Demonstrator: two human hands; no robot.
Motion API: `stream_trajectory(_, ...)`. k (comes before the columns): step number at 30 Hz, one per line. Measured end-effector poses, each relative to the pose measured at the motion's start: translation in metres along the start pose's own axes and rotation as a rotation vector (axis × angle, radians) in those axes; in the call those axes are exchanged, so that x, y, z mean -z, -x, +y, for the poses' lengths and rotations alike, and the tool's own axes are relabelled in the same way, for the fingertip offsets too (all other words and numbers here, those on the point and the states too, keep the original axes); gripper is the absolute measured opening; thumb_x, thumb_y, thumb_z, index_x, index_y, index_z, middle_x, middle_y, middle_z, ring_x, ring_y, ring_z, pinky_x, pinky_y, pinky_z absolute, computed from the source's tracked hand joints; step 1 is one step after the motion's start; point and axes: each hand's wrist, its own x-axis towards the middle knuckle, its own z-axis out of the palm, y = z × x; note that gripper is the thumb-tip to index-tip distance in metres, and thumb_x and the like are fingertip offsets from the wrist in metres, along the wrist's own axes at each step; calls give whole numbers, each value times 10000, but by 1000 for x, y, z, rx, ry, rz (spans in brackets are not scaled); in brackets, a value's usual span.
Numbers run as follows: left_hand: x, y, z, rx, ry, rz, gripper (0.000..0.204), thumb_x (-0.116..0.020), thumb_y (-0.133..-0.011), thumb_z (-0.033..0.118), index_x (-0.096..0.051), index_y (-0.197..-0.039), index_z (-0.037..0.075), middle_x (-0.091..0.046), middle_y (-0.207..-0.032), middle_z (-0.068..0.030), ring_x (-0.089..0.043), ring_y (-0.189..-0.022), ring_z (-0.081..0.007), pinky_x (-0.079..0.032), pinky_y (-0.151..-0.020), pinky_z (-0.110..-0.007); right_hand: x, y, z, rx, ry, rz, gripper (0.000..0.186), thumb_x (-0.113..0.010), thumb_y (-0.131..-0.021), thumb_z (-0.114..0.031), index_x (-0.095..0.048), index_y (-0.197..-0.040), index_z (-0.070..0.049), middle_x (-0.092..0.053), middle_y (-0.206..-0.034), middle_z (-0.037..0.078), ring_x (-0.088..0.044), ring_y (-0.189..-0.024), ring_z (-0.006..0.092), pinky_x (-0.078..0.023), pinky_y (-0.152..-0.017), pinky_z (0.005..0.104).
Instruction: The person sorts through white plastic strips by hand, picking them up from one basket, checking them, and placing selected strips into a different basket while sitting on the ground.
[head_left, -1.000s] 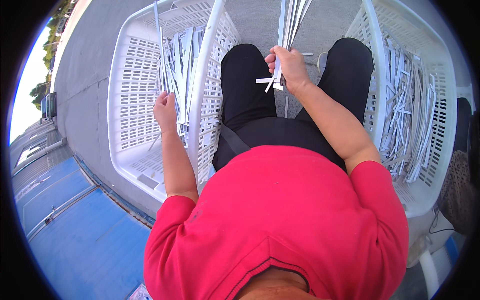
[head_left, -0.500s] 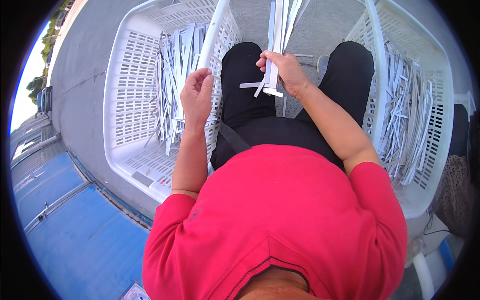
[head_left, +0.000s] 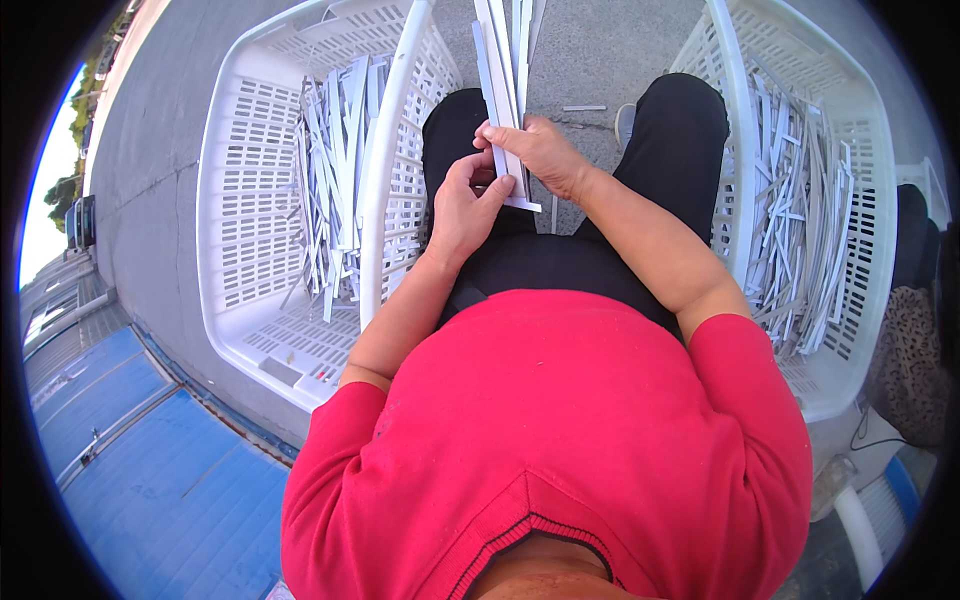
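A bundle of long, narrow white strips [head_left: 495,55] stands between my knees, its upper ends fanned out past the frame's top. My right hand [head_left: 540,155] is closed around the bundle at its lower part. Just below and left of it, my left hand [head_left: 470,205] grips the bottom end of the same strips, thumb on top, some fingers hidden. A short crosswise piece [head_left: 525,204] sticks out at the lower end. White slotted baskets flank my legs: the left basket [head_left: 250,110] and the right basket [head_left: 855,260] each hold a tangle of similar strips.
Grey concrete pavement [head_left: 155,120] lies around the baskets, with a loose strip [head_left: 583,108] between my feet. At lower left is a blue metal panel [head_left: 150,480]. A dark patterned cloth [head_left: 905,360], a cable and a white tube [head_left: 855,530] are at the right.
My left hand has moved from the left basket rightward onto the bundle's lower end. My right hand has shifted down and left with the strips, whose stray lower pieces now look more aligned.
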Motion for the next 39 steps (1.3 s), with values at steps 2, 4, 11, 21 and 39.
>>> stream_trajectory(2, -5, 2, -11, -201, -167, 156, 349, -638, -811, 146, -525, -1086, -39, -609, -969, -115, -599, -787, -165, -472, -658, -280, -4, 1, 0, 28, -3, 10, 259, -586, -840, -246, -623, -924, -4, -617, -854, 61, -575, -772, 125, -470, -696, 265)
stream_trajectory(4, -6, 4, 1, -324, -263, 240, 326, -655, -796, 148, -539, -1051, -18, -588, -949, -103, -589, -751, -183, -473, -670, -292, -3, 2, 1, 52, 8, 33, 253, -582, -835, -245, -629, -900, -5, -617, -829, 60, -567, -757, 123, -464, -676, 266)
stream_trajectory(11, -9, 9, 17, -248, -295, 102, 319, -694, -761, 177, -561, -996, 7, -550, -946, -96, -563, -716, -172, -477, -660, -298, 4, -1, 7, 84, -19, 116, 290, -579, -828, -256, -623, -879, 26, -622, -836, 87, -575, -757, 141, -470, -677, 282)
stream_trajectory(21, -14, 6, 5, -214, -228, 61, 302, -660, -780, 158, -568, -1015, -9, -553, -968, -114, -608, -805, -201, -495, -671, -297, 0, 2, 1, 86, 61, 110, 348, -587, -852, -331, -615, -869, 16, -604, -813, 73, -572, -734, 129, -479, -675, 262)
stream_trajectory(39, 6, 2, -1, 175, 472, 31, 207, -420, -888, 121, -553, -975, -12, -534, -741, 2, -432, -604, -46, -355, -546, -201, -1, 1, 3, 38, -120, 18, 238, -646, -831, -206, -603, -908, 15, -622, -819, 76, -595, -704, 127, -492, -644, 262)
